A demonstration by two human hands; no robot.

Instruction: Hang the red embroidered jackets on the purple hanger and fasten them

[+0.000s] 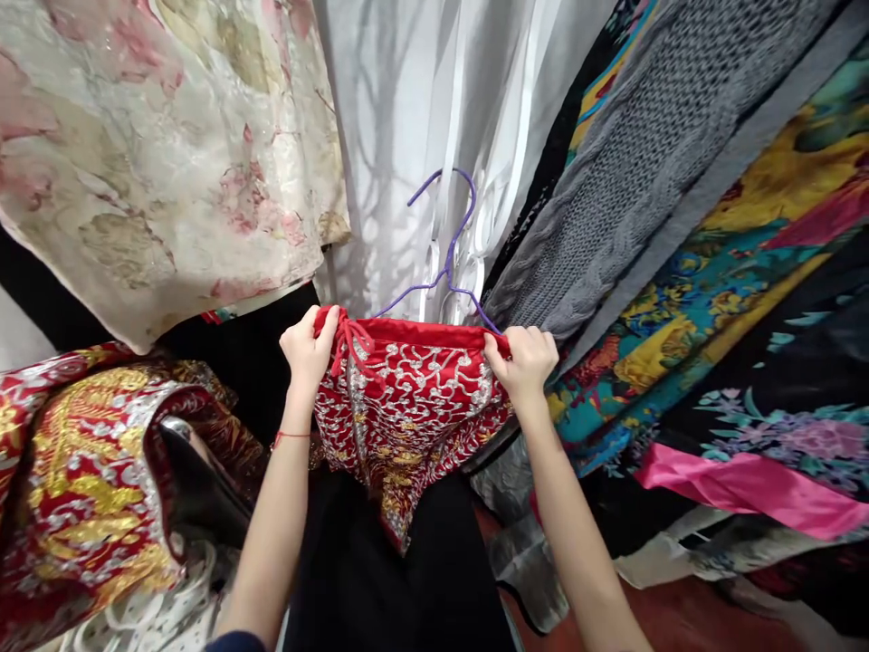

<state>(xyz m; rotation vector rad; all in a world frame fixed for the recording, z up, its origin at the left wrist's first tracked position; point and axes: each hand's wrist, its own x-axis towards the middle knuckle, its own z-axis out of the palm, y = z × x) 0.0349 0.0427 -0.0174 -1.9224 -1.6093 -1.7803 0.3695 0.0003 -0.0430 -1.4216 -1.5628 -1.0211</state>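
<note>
A red embroidered skirt [414,389] with silver and gold patterning hangs in front of me, its plain red waistband pulled wide between my hands. Wrapped around the waistband's left end is my left hand [309,349], beside a red drawstring bow [351,344]. At the other end my right hand [522,362] is closed on the band, thumb in front. A purple wire hanger [449,244] rises behind the waistband, its hook uppermost; its lower part is hidden by the skirt. The skirt's lower part bunches to a point above my lap.
Another red and gold embroidered garment [95,471] lies at the lower left. Cream floral fabric [231,163] hangs at the upper left. White curtains [380,109] hang behind. On the right hang a grey knit [631,154], colourful printed cloth [740,244] and a pink ribbon [753,489].
</note>
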